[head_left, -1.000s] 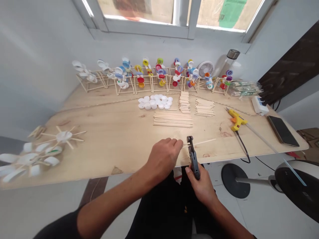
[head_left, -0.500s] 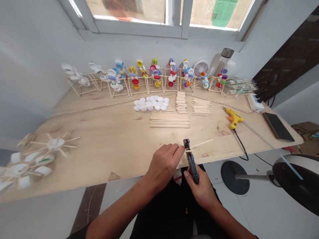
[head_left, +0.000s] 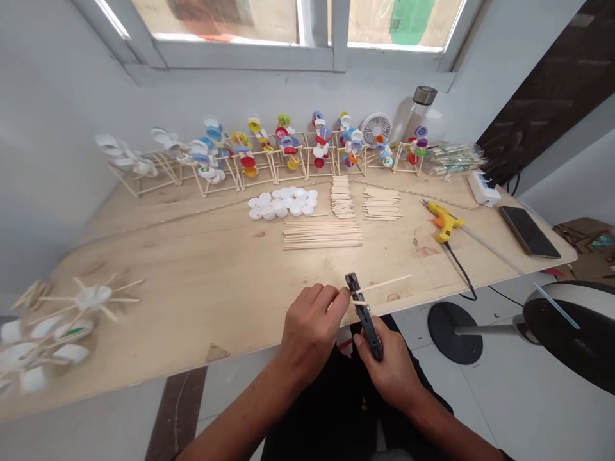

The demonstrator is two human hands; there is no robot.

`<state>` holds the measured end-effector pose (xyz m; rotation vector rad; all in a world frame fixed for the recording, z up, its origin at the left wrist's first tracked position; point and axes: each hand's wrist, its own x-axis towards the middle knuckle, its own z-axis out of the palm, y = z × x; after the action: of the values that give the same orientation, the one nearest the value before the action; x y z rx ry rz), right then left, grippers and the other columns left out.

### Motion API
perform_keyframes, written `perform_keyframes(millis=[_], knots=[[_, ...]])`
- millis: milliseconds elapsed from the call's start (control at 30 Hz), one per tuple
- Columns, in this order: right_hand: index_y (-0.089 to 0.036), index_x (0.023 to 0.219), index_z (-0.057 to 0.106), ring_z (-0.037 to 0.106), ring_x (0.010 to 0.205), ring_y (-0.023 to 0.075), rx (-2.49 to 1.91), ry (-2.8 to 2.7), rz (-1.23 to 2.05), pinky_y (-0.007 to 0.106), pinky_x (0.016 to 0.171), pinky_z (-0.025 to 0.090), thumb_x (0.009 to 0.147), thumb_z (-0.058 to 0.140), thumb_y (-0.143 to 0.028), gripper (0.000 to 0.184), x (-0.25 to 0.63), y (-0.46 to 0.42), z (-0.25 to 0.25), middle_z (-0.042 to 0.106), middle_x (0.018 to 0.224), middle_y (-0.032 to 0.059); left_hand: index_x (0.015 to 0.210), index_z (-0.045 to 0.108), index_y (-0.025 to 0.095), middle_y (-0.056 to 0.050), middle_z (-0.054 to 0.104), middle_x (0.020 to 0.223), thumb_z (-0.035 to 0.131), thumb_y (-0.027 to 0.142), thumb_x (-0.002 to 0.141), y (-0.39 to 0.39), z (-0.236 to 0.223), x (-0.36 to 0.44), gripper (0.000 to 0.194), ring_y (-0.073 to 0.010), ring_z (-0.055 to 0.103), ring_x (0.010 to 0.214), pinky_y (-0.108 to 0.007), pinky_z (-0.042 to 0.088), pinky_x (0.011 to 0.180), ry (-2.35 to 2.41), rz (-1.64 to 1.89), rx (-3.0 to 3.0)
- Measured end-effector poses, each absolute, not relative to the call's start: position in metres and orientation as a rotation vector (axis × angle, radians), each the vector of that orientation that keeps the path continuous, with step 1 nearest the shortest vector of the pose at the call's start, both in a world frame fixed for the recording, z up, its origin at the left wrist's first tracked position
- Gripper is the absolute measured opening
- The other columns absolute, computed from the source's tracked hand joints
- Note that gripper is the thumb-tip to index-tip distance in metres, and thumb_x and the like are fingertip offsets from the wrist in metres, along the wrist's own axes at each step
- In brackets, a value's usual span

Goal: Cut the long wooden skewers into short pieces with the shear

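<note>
My right hand (head_left: 391,358) is closed round the handles of a dark cutting tool like pliers (head_left: 368,323), its head pointing away from me over the table's front edge. My left hand (head_left: 314,323) pinches thin wooden sticks beside the tool's head. One long stick (head_left: 387,282) runs out to the right past the jaws, and a short stick end (head_left: 359,303) lies across the tool just below. Whether the jaws are closed on the long stick I cannot tell. Beyond my hands lie a row of long sticks (head_left: 323,235), two piles of shorter sticks (head_left: 382,203) and several white bottle caps (head_left: 280,205).
A yellow glue gun (head_left: 446,221) and a phone (head_left: 528,230) lie at the right. Small stick frames with coloured cap wheels (head_left: 291,150) line the back, near a fan (head_left: 376,130) and bottle (head_left: 417,114). Stick-and-cap wheels (head_left: 93,298) lie at left.
The view has swung, so the table things sit further left. The tool's head has tilted left, and the short stick end now lies lower along it. Both hands keep their holds.
</note>
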<state>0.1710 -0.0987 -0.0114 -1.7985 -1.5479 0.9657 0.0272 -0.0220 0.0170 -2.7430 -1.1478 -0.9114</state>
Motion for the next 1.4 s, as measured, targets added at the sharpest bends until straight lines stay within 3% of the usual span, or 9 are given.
perform_keyframes(millis=[233, 600, 933, 1400], knots=[[-0.019, 0.086, 0.052, 0.054, 0.055, 0.0158, -1.767, -1.582, 0.953, 0.023, 0.053, 0.038, 0.084, 0.045, -0.028, 0.011, 0.17, -0.102, -0.01, 0.057, 0.062, -0.0012, 0.09, 0.058, 0.011, -0.003, 0.054, 0.066, 0.043, 0.009, 0.083, -0.025, 0.011, 0.03, 0.017, -0.0133, 0.048, 0.06, -0.025, 0.038, 0.056, -1.132, -1.024, -2.693], [-0.02, 0.072, 0.047, 0.05, 0.051, 0.014, -1.791, -1.554, 0.94, 0.023, 0.051, 0.036, 0.085, 0.044, -0.033, 0.019, 0.169, -0.101, -0.023, 0.054, 0.058, -0.0015, 0.089, 0.057, 0.011, -0.004, 0.056, 0.068, 0.043, 0.011, 0.084, -0.026, 0.007, 0.031, 0.015, -0.0148, 0.049, 0.063, -0.026, 0.039, 0.057, -1.168, -0.974, -2.716], [-0.016, 0.076, 0.055, 0.054, 0.056, 0.0154, -1.814, -1.484, 1.028, 0.024, 0.056, 0.04, 0.085, 0.044, -0.034, 0.022, 0.169, -0.1, -0.027, 0.061, 0.063, 0.0019, 0.092, 0.057, 0.012, -0.005, 0.057, 0.069, 0.042, 0.015, 0.086, -0.026, -0.004, 0.035, 0.017, -0.0158, 0.049, 0.062, -0.028, 0.037, 0.057, -1.218, -0.886, -2.703], [-0.02, 0.068, 0.045, 0.047, 0.05, 0.0124, -1.838, -1.452, 1.059, 0.022, 0.051, 0.035, 0.081, 0.048, -0.028, 0.015, 0.17, -0.105, -0.014, 0.05, 0.056, -0.0043, 0.089, 0.058, 0.013, -0.001, 0.053, 0.061, 0.044, 0.012, 0.084, -0.02, -0.001, 0.03, 0.015, -0.013, 0.047, 0.054, -0.027, 0.033, 0.052, -1.022, -0.8, -2.637]])
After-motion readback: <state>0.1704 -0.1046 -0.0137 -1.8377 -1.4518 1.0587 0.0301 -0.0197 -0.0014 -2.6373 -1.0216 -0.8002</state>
